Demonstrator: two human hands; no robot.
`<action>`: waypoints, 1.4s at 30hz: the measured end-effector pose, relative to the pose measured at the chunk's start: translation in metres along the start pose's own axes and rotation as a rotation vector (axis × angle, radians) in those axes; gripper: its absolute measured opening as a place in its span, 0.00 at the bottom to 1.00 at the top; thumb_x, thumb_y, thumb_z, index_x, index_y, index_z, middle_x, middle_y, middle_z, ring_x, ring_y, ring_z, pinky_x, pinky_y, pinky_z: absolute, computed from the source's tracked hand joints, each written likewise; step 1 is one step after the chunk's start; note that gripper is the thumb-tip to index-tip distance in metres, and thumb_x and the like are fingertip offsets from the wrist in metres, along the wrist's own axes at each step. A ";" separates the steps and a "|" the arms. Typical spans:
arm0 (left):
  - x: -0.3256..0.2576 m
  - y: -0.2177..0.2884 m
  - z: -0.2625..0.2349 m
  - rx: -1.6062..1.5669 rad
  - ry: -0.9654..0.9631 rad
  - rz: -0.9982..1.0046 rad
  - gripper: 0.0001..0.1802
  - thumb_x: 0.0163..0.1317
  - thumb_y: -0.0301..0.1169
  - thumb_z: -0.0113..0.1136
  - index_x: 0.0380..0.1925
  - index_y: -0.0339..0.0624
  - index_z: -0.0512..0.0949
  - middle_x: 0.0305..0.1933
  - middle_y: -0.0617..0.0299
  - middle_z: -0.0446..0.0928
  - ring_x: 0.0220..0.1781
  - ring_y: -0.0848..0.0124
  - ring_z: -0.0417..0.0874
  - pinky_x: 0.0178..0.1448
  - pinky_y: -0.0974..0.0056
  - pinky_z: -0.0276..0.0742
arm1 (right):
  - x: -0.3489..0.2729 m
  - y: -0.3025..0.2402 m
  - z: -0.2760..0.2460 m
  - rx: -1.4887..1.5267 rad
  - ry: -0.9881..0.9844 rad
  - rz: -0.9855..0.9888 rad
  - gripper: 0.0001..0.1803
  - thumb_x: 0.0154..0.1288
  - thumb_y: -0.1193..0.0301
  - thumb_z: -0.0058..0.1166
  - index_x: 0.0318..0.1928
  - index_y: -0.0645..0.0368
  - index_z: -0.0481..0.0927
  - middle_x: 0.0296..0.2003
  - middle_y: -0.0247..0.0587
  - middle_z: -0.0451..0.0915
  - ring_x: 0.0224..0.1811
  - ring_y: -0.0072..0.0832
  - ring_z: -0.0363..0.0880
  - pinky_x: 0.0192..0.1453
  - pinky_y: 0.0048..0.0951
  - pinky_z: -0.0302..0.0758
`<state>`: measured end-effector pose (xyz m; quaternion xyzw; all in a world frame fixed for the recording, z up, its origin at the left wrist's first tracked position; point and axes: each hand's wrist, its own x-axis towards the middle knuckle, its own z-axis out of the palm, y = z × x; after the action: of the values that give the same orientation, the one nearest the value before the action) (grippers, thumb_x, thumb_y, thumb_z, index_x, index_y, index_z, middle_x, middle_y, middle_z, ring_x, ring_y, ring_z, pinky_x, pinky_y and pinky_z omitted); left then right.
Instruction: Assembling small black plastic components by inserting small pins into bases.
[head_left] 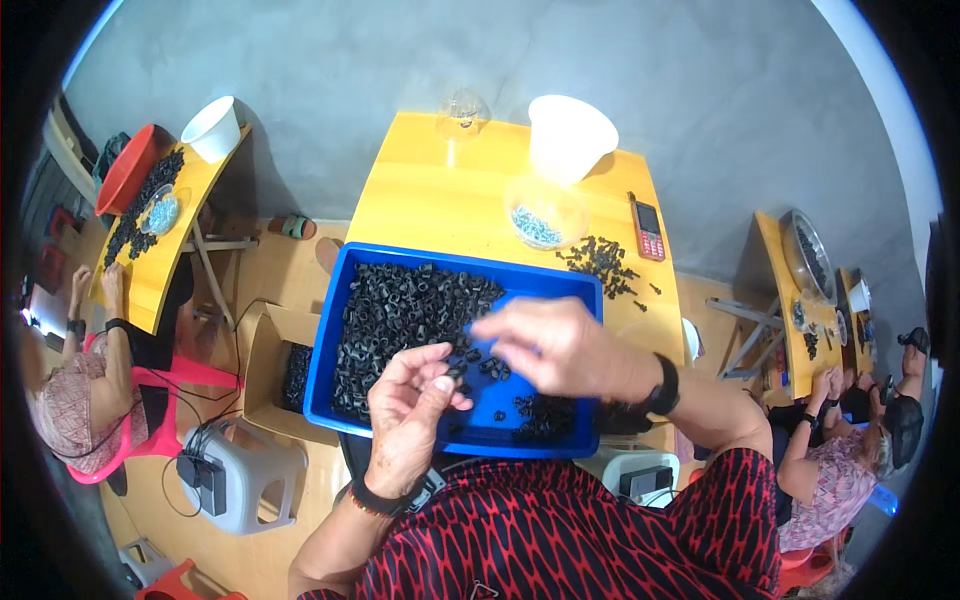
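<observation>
Head view has you bent over the blue bin (335, 330), which is parked at the near edge of the yellow table (420, 190) so both hands can work inside it. Your left hand (408, 415) is cupped palm-up with the fingers curled around what looks like a small black part (455, 372), pinched near the thumb. Your right hand (555, 345) is blurred above the bin floor, so I can't tell whether it's gripping anything. The big heap of black parts (400, 310) sits just beyond your left hand, piled to one side, which leaves bare floor for picking. Past your right hand, a clear bowl of small metal bits (540, 222) and a white cup (570, 135) stay within easy reach.
</observation>
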<state>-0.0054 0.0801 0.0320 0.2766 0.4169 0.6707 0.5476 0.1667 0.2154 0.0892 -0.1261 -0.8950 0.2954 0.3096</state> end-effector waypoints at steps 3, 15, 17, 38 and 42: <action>-0.007 0.010 -0.019 0.337 0.030 0.164 0.12 0.69 0.25 0.59 0.50 0.32 0.80 0.39 0.61 0.78 0.36 0.74 0.81 0.42 0.66 0.84 | 0.017 0.039 -0.039 -0.163 0.107 0.342 0.13 0.62 0.78 0.58 0.48 0.66 0.80 0.37 0.51 0.83 0.35 0.40 0.85 0.40 0.34 0.82; -0.014 -0.002 -0.028 0.448 0.194 0.266 0.09 0.70 0.27 0.59 0.45 0.33 0.78 0.39 0.61 0.78 0.34 0.75 0.82 0.41 0.67 0.85 | 0.044 0.196 -0.106 -0.763 0.020 0.609 0.24 0.62 0.75 0.56 0.60 0.64 0.73 0.56 0.59 0.74 0.64 0.52 0.70 0.67 0.47 0.69; -0.014 -0.002 -0.028 0.449 0.204 0.260 0.09 0.70 0.27 0.59 0.45 0.32 0.78 0.39 0.61 0.78 0.34 0.75 0.82 0.41 0.67 0.85 | 0.047 0.197 -0.101 -0.782 0.032 0.595 0.21 0.63 0.76 0.55 0.57 0.65 0.75 0.54 0.59 0.76 0.62 0.52 0.72 0.65 0.46 0.71; -0.014 -0.004 -0.030 0.471 0.157 0.271 0.08 0.69 0.25 0.60 0.45 0.32 0.78 0.39 0.61 0.77 0.34 0.76 0.81 0.41 0.69 0.84 | 0.078 0.126 -0.032 -0.549 0.021 -0.013 0.07 0.58 0.81 0.54 0.38 0.62 0.80 0.36 0.50 0.79 0.45 0.47 0.80 0.51 0.42 0.79; -0.016 -0.003 -0.029 0.455 0.165 0.257 0.08 0.69 0.24 0.60 0.45 0.32 0.78 0.40 0.62 0.77 0.33 0.76 0.81 0.39 0.70 0.82 | 0.067 0.127 -0.024 -0.630 -0.140 0.023 0.07 0.57 0.80 0.53 0.37 0.62 0.81 0.36 0.48 0.79 0.47 0.46 0.80 0.53 0.43 0.79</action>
<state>-0.0238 0.0574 0.0159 0.3875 0.5616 0.6441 0.3459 0.1348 0.3544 0.0594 -0.2050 -0.9601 0.0150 0.1896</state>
